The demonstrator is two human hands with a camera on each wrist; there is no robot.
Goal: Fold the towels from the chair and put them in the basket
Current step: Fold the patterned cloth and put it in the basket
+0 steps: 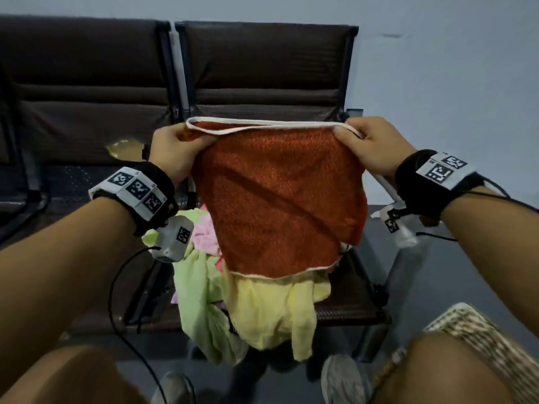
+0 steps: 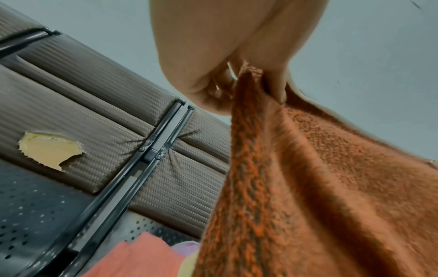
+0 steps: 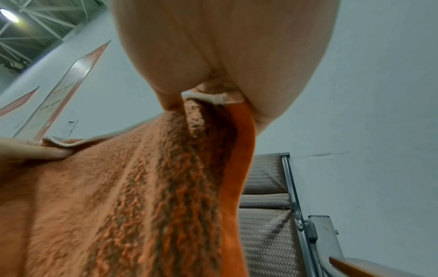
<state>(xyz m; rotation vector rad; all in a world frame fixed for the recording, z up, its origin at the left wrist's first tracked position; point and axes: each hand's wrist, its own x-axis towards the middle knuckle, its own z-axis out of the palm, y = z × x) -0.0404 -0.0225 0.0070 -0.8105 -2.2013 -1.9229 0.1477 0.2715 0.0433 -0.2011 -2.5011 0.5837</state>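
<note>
An orange towel (image 1: 277, 199) with a white hem hangs spread in the air above the chair seat. My left hand (image 1: 175, 147) pinches its upper left corner, and my right hand (image 1: 367, 141) pinches its upper right corner. The left wrist view shows my left hand (image 2: 239, 84) bunching the orange towel (image 2: 308, 187). The right wrist view shows my right hand (image 3: 220, 93) clamped on the hem of the orange towel (image 3: 118, 187). Under it a heap of towels (image 1: 256, 310), yellow, light green and pink, lies on the brown chair (image 1: 350, 307) and spills over its front edge. A woven basket (image 1: 478, 333) sits at lower right by my knee.
A second brown chair (image 1: 81, 91) stands to the left, with a torn patch (image 1: 122, 147) in its backrest. A pale wall is behind. My knees and shoes fill the lower edge, and a black cable (image 1: 116, 301) hangs from my left wrist.
</note>
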